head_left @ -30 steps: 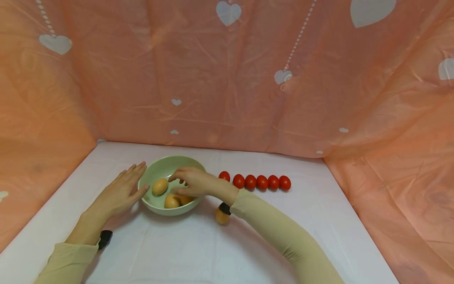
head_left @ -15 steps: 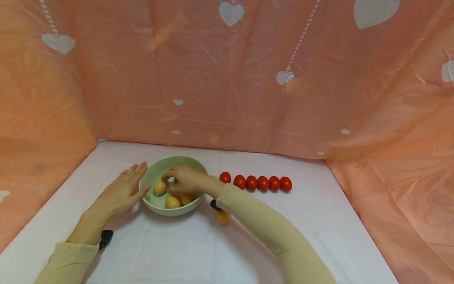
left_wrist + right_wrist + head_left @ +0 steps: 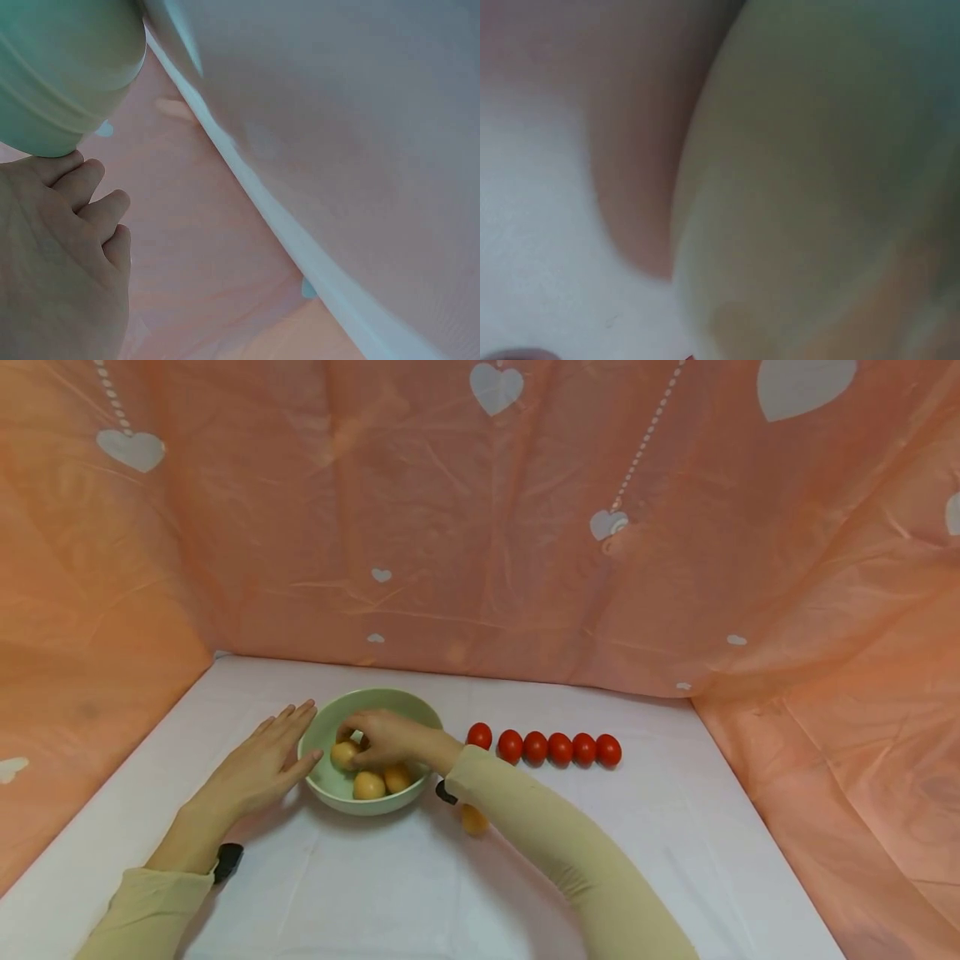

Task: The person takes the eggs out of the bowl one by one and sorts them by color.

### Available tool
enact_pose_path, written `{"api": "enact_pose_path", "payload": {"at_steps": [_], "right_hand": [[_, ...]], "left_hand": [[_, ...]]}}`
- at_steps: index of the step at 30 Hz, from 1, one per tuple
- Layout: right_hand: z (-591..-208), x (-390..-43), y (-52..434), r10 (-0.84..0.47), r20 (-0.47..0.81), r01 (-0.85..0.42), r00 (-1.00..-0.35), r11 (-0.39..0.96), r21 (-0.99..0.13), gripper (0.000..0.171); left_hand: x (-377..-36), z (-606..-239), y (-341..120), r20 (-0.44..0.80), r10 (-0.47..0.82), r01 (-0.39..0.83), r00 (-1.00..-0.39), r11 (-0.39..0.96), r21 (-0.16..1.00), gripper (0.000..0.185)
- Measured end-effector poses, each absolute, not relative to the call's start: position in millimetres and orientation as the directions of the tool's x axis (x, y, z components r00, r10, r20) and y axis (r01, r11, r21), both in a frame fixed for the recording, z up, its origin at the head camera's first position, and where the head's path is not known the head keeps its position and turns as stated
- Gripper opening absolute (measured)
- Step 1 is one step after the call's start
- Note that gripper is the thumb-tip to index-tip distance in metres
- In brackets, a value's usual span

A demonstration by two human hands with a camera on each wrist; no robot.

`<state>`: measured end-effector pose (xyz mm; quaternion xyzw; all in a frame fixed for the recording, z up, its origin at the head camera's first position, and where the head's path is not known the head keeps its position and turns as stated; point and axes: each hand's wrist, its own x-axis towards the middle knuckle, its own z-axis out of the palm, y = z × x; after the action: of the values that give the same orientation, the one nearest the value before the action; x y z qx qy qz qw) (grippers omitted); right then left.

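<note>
A pale green bowl (image 3: 408, 700) stands on the white table, with several yellow eggs inside. My right hand (image 3: 386, 739) reaches over its right rim and pinches one yellow egg (image 3: 344, 756) between thumb and fingers. Nearer the front of the bowl lie another yellow egg (image 3: 369, 786) and a third egg (image 3: 397, 777), partly under the hand. With fingers straight, my left hand (image 3: 258, 768) lies along the bowl's left side; in the left wrist view its fingertips (image 3: 71, 159) meet the bowl's wall (image 3: 67, 75). The right wrist view is blurred and mostly filled by the bowl (image 3: 802, 172).
Right of the bowl, several red egg-shaped pieces (image 3: 559, 749) form a row, the leftmost (image 3: 480, 736) slightly apart. One more yellow egg (image 3: 474, 819) sits on the table under the right forearm, partly hidden. Orange heart-printed cloth (image 3: 450, 527) encloses the table's back and sides.
My right hand has moved left and down inside the bowl, its fingers closing on the left yellow egg. The left hand stays at the bowl's side. The head view has shifted slightly.
</note>
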<state>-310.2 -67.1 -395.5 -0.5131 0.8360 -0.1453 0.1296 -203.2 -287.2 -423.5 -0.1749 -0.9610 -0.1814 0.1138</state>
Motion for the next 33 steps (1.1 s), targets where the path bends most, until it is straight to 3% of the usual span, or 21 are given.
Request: {"api": "enact_pose_path", "payload": {"at_steps": [16,27,33], "right_hand": [[-397,-311,-63,-0.898,-0.092,-0.829,-0.431,0.434,-0.354,0.046],[-390,-311,-44,-0.872,-0.063,-0.787,-0.486,0.468,-0.402,0.046],[-381,-310,-31,-0.854,0.027,-0.773,-0.519,0.455,-0.442,0.046]], "left_hand": [[-205,-423,-286,0.268,0.294,0.372,-0.917,0.871,0.320,0.074],[-205,-424,-287,0.282,0.300,0.384,-0.911,0.866,0.321,0.074],[-207,-426,-288,0.293,0.302,0.390,-0.907,0.865,0.316,0.074]]}}
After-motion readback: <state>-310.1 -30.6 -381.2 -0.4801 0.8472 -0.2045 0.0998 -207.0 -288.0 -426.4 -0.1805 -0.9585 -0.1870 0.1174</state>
